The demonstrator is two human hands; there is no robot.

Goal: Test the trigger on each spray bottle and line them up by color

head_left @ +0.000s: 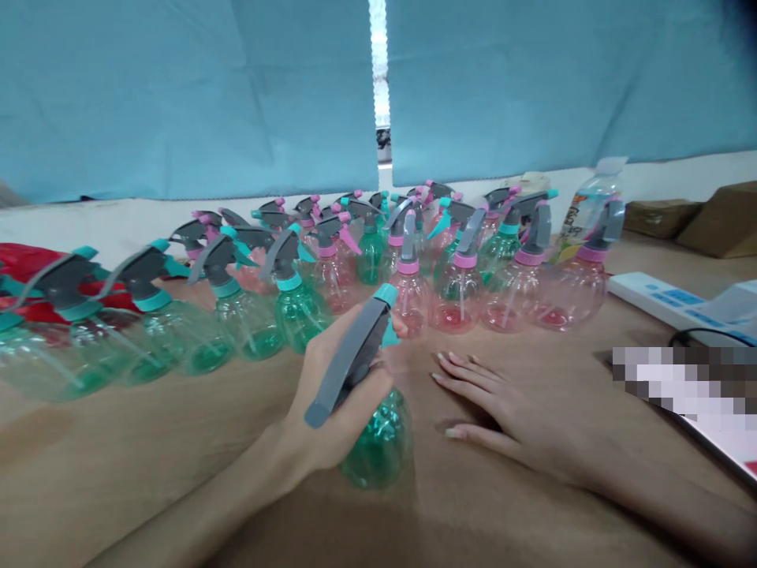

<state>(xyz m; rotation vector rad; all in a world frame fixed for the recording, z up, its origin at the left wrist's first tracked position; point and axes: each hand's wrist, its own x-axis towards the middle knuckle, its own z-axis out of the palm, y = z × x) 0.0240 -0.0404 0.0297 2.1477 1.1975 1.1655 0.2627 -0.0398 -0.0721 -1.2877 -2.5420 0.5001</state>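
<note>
My left hand [337, 394] is wrapped round the neck of a green spray bottle [378, 442], whose grey trigger head with a turquoise nozzle slants up over the fingers. My right hand [497, 410] lies on the brown table [236, 450] with its fingers spread, holding nothing. Just beyond my left hand stands a green bottle [299, 315] with a turquoise collar. Pink spray bottles [455, 296] stand beyond my right hand.
Several green bottles [204, 343] line the left. At the right are a labelled bottle [585, 205], a white power strip [662, 292], cardboard boxes [725, 221] and a partly pixelated flat object [703, 402]. Red material [29, 264] lies far left.
</note>
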